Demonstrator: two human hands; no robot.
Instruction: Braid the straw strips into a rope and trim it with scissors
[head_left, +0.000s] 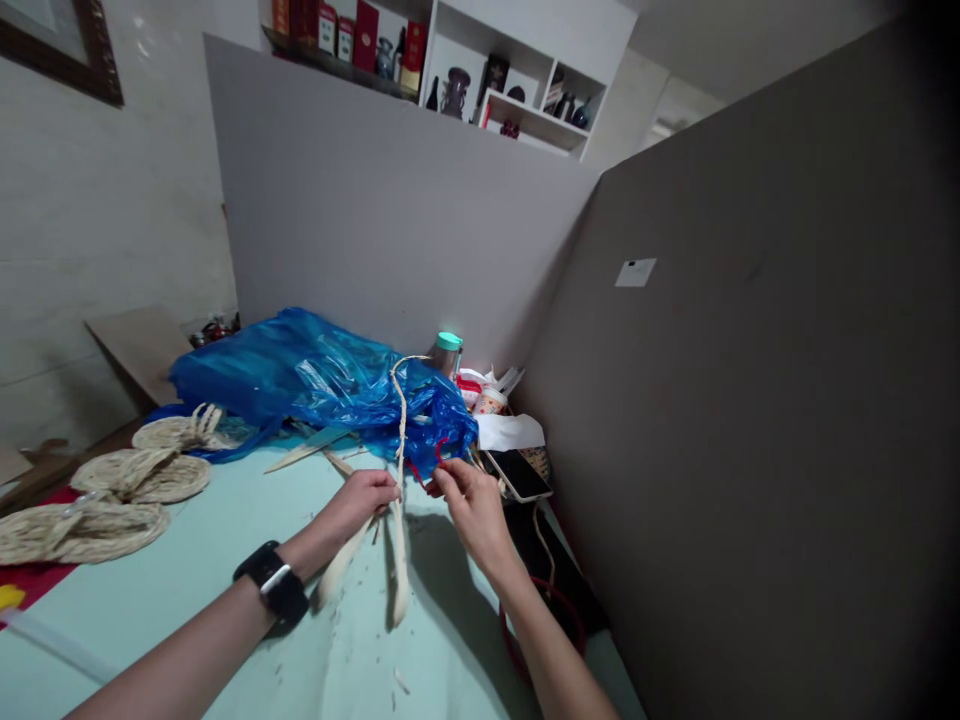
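Observation:
My left hand [373, 492] pinches a pale twisted straw cord [402, 430] that rises upright and curls over at its top. Below that hand, two pale flattened strips [400, 580] hang down or lie on the table; I cannot tell whether they join the cord. A thin red string [416, 474] runs from near the cord to my right hand [466, 497], whose thumb and fingers are closed on it. A black watch is on my left wrist. Several woven straw sandals [142, 475] lie on the left side of the table.
A blue plastic bag [300, 370] lies across the back of the pale green table [247, 590]. At the right stand a green-lidded bottle [448, 345], a paper cup [491, 402] and a phone [519, 474]. Grey partitions [420, 220] wall the back and right sides.

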